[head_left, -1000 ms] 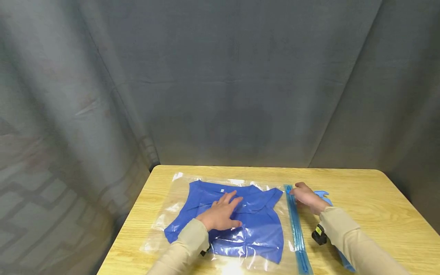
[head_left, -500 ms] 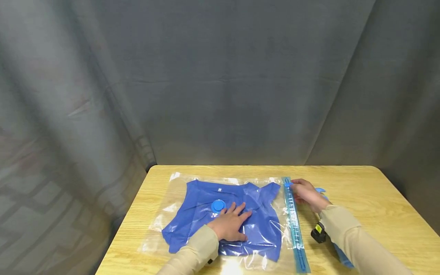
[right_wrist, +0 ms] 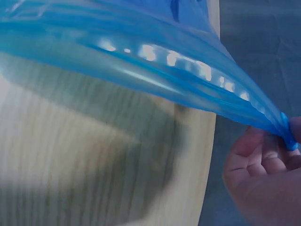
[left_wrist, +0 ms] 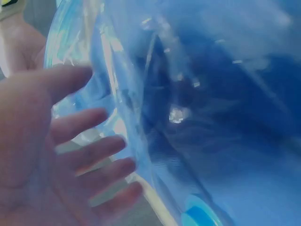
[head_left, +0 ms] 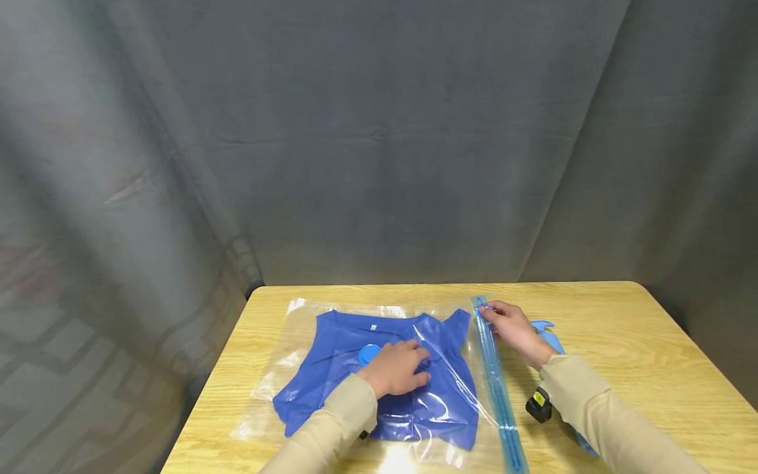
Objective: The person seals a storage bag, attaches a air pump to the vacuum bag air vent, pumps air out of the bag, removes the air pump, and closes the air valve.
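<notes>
A clear plastic zip storage bag (head_left: 302,336) with a blue shirt (head_left: 349,329) inside lies on the table. On its top is a round blue valve (head_left: 369,354), partly covered by my left hand (head_left: 393,368). That hand is over the shirt, palm down; in the left wrist view its fingers (left_wrist: 101,176) are extended and grip nothing. At the far end of the bag's blue zip strip (head_left: 497,388), my right hand (head_left: 512,326) pinches the small blue slider (right_wrist: 286,132). The right wrist view shows the strip raised off the table there, bowing, with a shadow below.
A light-blue object with a hooked end (head_left: 547,336) lies to the right of the bag, partly hidden under my right forearm. The wooden table (head_left: 628,342) ends at a grey curtain (head_left: 385,164) behind and at the left.
My left hand has slid right off the valve, uncovering it, and its fingers have bent slightly. My right hand has stayed at the slider, and the strip's far end has risen.
</notes>
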The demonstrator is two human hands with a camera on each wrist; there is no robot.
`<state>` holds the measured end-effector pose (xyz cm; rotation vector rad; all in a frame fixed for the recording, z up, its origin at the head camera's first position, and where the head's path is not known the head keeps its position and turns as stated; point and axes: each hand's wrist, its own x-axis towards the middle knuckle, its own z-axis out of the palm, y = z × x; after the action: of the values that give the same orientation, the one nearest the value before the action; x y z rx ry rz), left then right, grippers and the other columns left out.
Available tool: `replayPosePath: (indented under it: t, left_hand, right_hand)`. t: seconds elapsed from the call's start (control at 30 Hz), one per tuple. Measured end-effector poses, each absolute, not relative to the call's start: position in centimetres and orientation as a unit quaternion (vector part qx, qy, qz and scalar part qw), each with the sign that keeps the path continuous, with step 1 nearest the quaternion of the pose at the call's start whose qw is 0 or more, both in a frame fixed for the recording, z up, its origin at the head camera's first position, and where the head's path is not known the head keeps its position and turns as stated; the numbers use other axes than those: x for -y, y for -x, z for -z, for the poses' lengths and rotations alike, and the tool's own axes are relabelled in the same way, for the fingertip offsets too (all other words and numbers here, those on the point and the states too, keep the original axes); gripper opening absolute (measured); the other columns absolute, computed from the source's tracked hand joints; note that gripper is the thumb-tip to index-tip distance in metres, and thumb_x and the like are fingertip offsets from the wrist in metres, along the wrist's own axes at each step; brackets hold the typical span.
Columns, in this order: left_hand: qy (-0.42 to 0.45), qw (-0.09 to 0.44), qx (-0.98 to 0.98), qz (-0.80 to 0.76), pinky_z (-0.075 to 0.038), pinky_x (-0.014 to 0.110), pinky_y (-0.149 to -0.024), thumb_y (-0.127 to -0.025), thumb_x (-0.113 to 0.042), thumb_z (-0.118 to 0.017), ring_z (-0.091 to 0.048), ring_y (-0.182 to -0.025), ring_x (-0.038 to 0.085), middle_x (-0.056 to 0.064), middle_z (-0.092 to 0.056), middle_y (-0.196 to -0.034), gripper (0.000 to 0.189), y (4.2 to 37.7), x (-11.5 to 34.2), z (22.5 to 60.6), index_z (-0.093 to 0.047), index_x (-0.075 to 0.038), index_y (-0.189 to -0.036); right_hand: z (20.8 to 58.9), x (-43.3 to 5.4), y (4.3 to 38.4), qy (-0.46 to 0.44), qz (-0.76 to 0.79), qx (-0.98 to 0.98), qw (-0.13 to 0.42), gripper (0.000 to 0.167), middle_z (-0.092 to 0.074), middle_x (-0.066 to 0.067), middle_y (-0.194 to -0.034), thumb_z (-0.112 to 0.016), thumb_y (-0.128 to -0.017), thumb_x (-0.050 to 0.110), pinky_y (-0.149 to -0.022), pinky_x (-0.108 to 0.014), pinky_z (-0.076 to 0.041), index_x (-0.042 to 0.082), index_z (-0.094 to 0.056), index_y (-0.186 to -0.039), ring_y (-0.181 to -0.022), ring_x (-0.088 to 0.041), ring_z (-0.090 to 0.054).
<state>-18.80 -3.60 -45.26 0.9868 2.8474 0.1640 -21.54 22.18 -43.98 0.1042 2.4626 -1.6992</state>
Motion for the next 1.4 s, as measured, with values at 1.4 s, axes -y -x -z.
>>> replayPosePath:
  t: [1.4]
  left_hand:
    - [-0.243, 0.021, -0.868, -0.432, -0.05, 0.023, -0.075, -0.098, -0.023, -0.056, -0.06, -0.085, 0.015, 0.007, -0.061, -0.115, 0.019, 23.8, 0.8, 42.8, -0.062, -0.011, -0.112]
  right_hand:
    - [42.4, -17.5, 20.4, 0.066, 0.561, -0.824, -0.049, 0.024, -0.063, -0.004, -0.084, -0.064, -0.093, 0.021, -0.065, -0.022, -0.045, 0.0, -0.071, -0.099, -0.072, -0.007, -0.052]
